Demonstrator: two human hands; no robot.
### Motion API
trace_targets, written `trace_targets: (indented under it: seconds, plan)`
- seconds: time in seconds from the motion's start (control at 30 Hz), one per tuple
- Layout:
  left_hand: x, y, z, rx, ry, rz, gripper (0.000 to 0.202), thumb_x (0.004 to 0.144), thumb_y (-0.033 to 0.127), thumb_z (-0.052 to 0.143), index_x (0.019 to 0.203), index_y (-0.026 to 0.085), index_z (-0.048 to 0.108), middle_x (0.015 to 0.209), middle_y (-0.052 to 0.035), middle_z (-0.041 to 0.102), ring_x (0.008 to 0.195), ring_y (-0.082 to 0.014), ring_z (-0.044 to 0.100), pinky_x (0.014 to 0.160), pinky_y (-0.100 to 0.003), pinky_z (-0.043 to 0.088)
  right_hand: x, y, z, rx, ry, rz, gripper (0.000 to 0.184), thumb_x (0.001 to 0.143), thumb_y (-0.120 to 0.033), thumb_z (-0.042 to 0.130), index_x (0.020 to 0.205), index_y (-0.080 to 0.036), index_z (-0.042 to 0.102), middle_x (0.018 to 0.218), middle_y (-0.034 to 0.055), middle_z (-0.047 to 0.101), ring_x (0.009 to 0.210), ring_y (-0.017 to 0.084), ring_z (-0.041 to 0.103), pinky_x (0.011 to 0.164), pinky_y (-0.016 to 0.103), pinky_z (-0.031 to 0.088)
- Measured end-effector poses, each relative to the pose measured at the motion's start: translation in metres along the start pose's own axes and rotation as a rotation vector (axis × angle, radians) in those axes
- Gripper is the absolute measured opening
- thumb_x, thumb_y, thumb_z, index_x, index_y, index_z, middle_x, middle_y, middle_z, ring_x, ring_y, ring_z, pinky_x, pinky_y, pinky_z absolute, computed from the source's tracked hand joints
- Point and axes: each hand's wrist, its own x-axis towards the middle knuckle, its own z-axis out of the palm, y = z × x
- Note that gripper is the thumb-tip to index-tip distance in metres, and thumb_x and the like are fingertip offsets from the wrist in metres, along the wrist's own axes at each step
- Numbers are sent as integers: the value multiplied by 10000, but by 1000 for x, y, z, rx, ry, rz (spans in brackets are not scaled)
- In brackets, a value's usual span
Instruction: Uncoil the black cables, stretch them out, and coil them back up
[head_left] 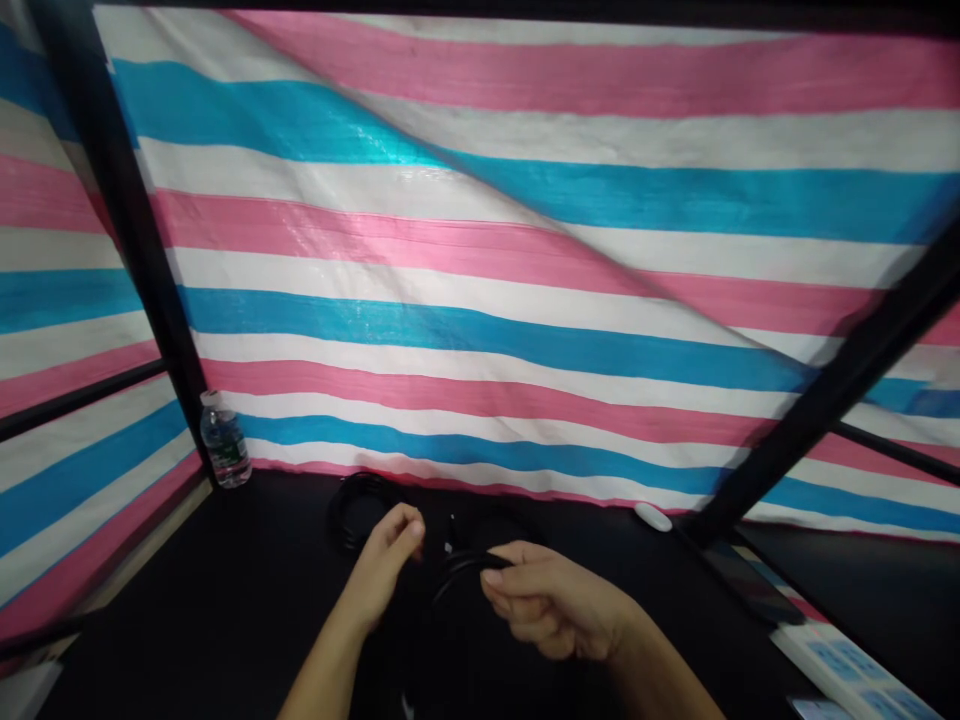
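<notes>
My right hand (551, 600) is nearest, its thumb and fingers (499, 578) closed in a narrow pinch on a thin black loop (461, 570), probably cable, though I can't be sure. The loop arcs down from that pinch and fades into the dark surface, so I lose its lower run. A pinch this close to the curve gives me good control, and keeping my fingertips on it matters because black on black is hard to read by eye.

My left hand (382, 565) is just beside the loop, its fingers (405, 530) drawn together and narrow. I can't tell whether they hold anything small.

Just past my hands, a black coil (358, 510) lies on the black table (225, 600), with a dark round shape (510, 525) near my right hand's fingertips. Farther left, a water bottle (223, 440) stands upright against a black pole (142, 250). To the right are a white oval object (652, 516), a dark slab (754, 585) and a blue-printed white sheet (847, 670). Behind everything hangs a pink, white and blue striped tarp (480, 300).
</notes>
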Motion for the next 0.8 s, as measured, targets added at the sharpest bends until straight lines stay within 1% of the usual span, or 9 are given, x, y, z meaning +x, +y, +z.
trace_targets:
  seconds: [0.07, 0.1, 0.17, 0.27, 0.4, 0.53, 0.6, 0.67, 0.8]
  plan:
    - [-7, 2, 3, -133, -297, -152, 543, 744, 692, 728, 916, 182, 650, 773, -34, 629, 674, -168, 571, 594, -263, 434, 5, -2, 2, -54, -59, 40, 356, 822, -475, 743, 737, -191, 547, 477, -133, 266, 396, 23, 116, 339, 163, 66]
    - [-10, 2, 5, -170, -421, -264, 541, 733, 659, 758, 948, 175, 648, 740, -38, 638, 599, -160, 567, 524, -252, 411, 7, -3, 3, -74, -73, 49, 339, 829, -465, 740, 750, -188, 560, 485, -128, 285, 396, 25, 133, 339, 165, 71]
    - [-14, 1, 6, -192, -528, -442, 469, 728, 551, 817, 912, 161, 633, 548, 43, 520, 398, -79, 386, 393, -198, 252, 12, -6, 5, -89, -55, 27, 321, 833, -447, 745, 766, -184, 575, 501, -124, 303, 404, 26, 146, 340, 162, 67]
    - [-11, 1, 3, -303, -410, -447, 433, 772, 535, 792, 731, 184, 541, 462, 146, 240, 382, -19, 77, 362, -174, 55, 16, -6, 5, -27, 39, -137, 301, 824, -425, 770, 829, -165, 618, 517, -125, 330, 410, 24, 144, 331, 149, 104]
    - [-5, 0, -1, -643, -178, -270, 633, 754, 538, 799, 581, 231, 274, 456, 138, 164, 401, -27, 14, 341, -169, 49, 24, 14, 7, 132, 120, -466, 354, 798, -471, 797, 857, -166, 628, 458, -135, 336, 356, 31, 186, 332, 170, 253]
    - [-5, -8, 9, -842, 59, -80, 638, 774, 455, 790, 593, 233, 221, 477, 129, 117, 433, -55, -23, 341, -178, 101, 47, 48, 24, 296, 380, -663, 409, 813, -547, 777, 787, -179, 598, 432, -147, 264, 367, 31, 207, 434, 203, 383]
    - [-5, -13, 17, -865, 131, -35, 620, 789, 444, 774, 591, 233, 226, 483, 125, 117, 440, -61, -24, 345, -184, 120, 57, 59, 33, 375, 516, -704, 447, 816, -589, 762, 755, -188, 574, 458, -139, 259, 398, 35, 226, 469, 205, 394]
    - [-5, -14, 23, -814, 125, -72, 594, 811, 446, 751, 577, 232, 249, 472, 122, 138, 424, -58, 13, 354, -181, 168, 61, 62, 36, 462, 588, -707, 499, 783, -613, 782, 705, -206, 504, 482, -133, 249, 411, 36, 202, 423, 187, 313]
    - [-2, -6, 17, -557, -68, -281, 410, 818, 432, 737, 611, 204, 465, 464, 104, 302, 400, -57, 200, 432, -203, 373, 45, 48, 21, 444, 556, -590, 568, 713, -621, 829, 697, -222, 426, 499, -141, 233, 412, 29, 110, 367, 181, 121]
